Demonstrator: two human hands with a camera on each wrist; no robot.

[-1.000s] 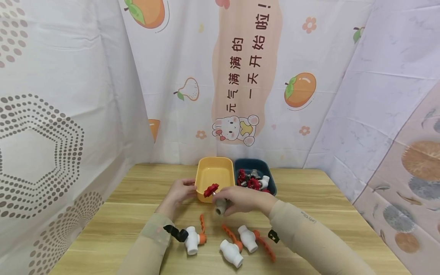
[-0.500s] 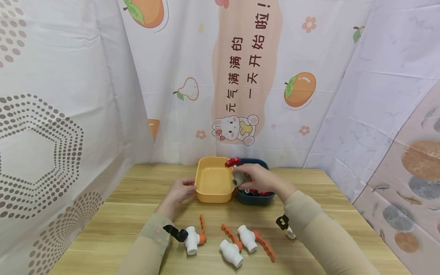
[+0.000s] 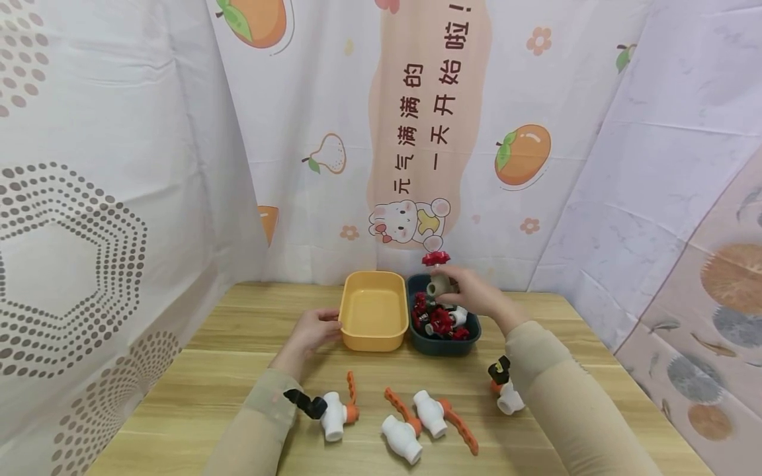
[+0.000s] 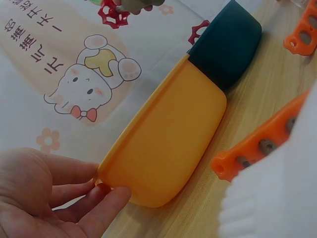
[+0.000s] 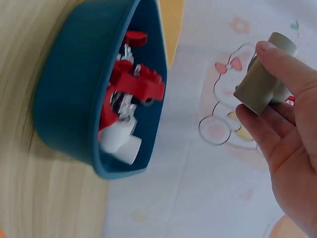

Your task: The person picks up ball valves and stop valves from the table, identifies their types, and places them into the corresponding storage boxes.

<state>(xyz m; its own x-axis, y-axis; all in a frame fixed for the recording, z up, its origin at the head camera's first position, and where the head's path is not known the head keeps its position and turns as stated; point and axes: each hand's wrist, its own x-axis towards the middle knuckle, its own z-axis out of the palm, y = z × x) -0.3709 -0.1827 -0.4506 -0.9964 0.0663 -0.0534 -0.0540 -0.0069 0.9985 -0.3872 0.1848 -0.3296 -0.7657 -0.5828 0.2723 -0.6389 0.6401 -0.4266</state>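
Observation:
My right hand (image 3: 478,295) pinches a grey stop valve (image 3: 439,286) with a red handwheel, held above the dark blue bin (image 3: 445,348). In the right wrist view thumb and fingers grip the valve's grey pipe body (image 5: 261,83). Inside the bin lie several red-wheeled valves (image 3: 440,320) and a white fitting (image 5: 119,138). My left hand (image 3: 311,332) holds the near left corner of the yellow bin (image 3: 373,344) between thumb and fingers. The yellow bin's visible floor is bare, and it stands right beside the blue one.
Several white ball valves with orange lever handles lie on the wooden table: one (image 3: 333,418) by the left forearm, two in the middle (image 3: 401,439) (image 3: 430,414), another (image 3: 509,399) by the right wrist. Patterned curtains (image 3: 321,218) stand behind and at both sides.
My right hand has carried the grey valve from in front of the yellow bin up and rightward, over the blue bin. The left hand stays on the yellow bin.

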